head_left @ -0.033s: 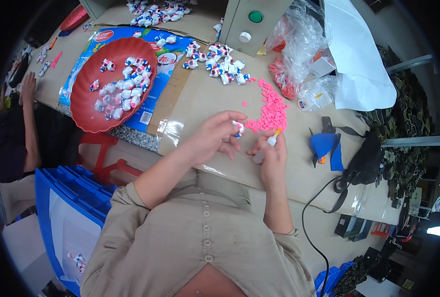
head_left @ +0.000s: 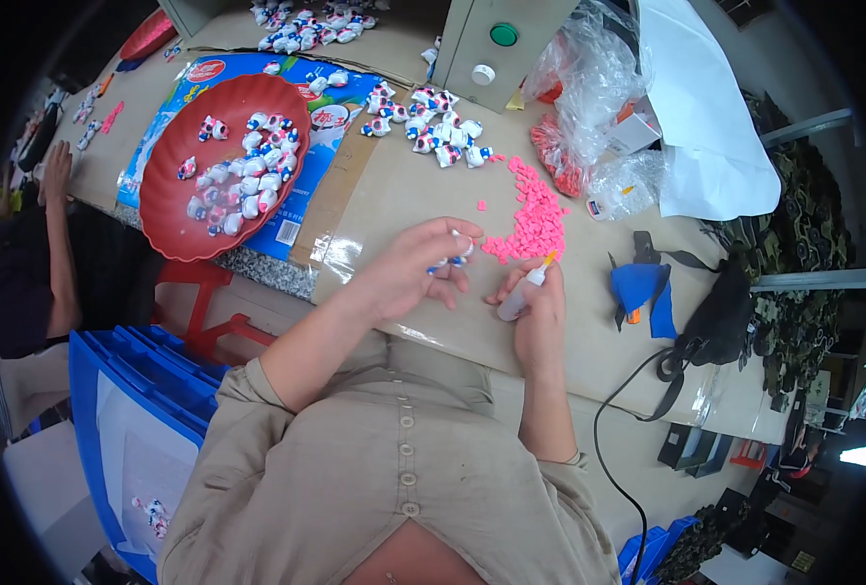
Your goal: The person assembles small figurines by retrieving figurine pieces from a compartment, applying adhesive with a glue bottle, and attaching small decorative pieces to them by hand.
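Pinched in the fingers of my left hand (head_left: pixel 409 265) is a small white figurine (head_left: pixel 464 246) with blue and dark markings, partly covered by the fingers. My right hand (head_left: pixel 542 317) is wrapped round a small translucent squeeze bottle (head_left: pixel 517 298) with a yellow pointed tip, which points up and away from me. The tip and the figurine are apart. Just beyond both hands, many small pink pieces (head_left: pixel 532 219) lie in a loose heap on the table. Past them sits a cluster of similar white, blue and pink figurines (head_left: pixel 433 125).
A red scalloped tray (head_left: pixel 165 210) with more figurines stands at the left on a blue printed sheet (head_left: pixel 301 210). Plastic bags (head_left: pixel 589 88) and white paper (head_left: pixel 701 117) lie far right, near a black strap with a cable (head_left: pixel 721 317). Another person's hand (head_left: pixel 56 171) rests at far left.
The figurine has turned in my left fingers and shows a different side. The squeeze bottle has tilted slightly in my right hand, and more of its body shows.
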